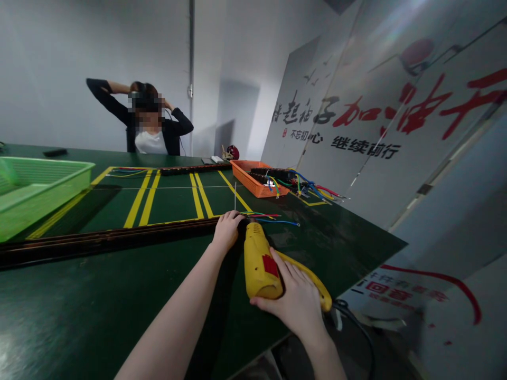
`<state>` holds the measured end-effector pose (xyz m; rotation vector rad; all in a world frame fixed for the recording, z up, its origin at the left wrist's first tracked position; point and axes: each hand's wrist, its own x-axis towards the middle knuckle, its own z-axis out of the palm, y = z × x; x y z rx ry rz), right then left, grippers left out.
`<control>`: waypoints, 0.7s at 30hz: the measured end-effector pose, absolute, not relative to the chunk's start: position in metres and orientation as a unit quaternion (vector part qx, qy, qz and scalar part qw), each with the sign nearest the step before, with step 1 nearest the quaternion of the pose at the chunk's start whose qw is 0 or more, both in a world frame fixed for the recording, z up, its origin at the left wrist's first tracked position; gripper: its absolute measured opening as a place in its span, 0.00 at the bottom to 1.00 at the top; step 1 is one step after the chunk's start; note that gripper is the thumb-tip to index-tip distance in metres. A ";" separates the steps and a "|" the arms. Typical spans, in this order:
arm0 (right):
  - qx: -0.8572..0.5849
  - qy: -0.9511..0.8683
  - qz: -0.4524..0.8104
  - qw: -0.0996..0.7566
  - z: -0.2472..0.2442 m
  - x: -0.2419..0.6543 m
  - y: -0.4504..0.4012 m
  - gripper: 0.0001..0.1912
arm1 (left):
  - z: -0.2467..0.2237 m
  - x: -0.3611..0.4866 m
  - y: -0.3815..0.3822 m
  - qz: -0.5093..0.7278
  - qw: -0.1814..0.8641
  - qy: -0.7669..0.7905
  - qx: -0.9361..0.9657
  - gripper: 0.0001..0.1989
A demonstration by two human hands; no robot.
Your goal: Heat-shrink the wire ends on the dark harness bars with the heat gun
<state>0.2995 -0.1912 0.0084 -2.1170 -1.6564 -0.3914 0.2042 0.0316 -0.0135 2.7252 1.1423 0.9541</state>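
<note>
My right hand [297, 295] is wrapped around a yellow heat gun [257, 258] with a red patch on its side. The gun's nozzle points away from me, at the end of a long dark wire bundle [119, 237]. Closed over that end is my left hand [227, 230], just left of the nozzle. Loose wires [273, 219] in blue, red and green stick out past my fingers to the right. My left fingertips partly hide the bundle's end.
An orange basket [257, 187] holds similar dark bundles with coloured wires. At the left stands a green basket [47, 198]. Yellow tape lines [138, 198] mark the green table. Another dark bundle [194, 169] lies at the back. A person [150, 119] sits opposite, arms raised. The gun's cable [364, 332] hangs off the right edge.
</note>
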 end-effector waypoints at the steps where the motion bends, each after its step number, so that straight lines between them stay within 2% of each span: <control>1: -0.764 -0.595 -0.141 0.208 0.010 0.303 -0.192 0.54 | -0.013 0.204 0.032 0.305 0.017 0.370 0.877 0.24; 7: -0.780 -0.576 -0.153 0.190 0.013 0.328 -0.196 0.50 | -0.011 0.201 0.030 0.308 0.006 0.366 0.878 0.27; 14: -0.804 -0.542 -0.176 0.168 0.014 0.355 -0.203 0.46 | -0.009 0.198 0.028 0.308 0.025 0.365 0.878 0.25; 21: -0.820 -0.509 -0.211 0.154 0.013 0.363 -0.209 0.46 | -0.009 0.198 0.025 0.316 0.032 0.361 0.877 0.23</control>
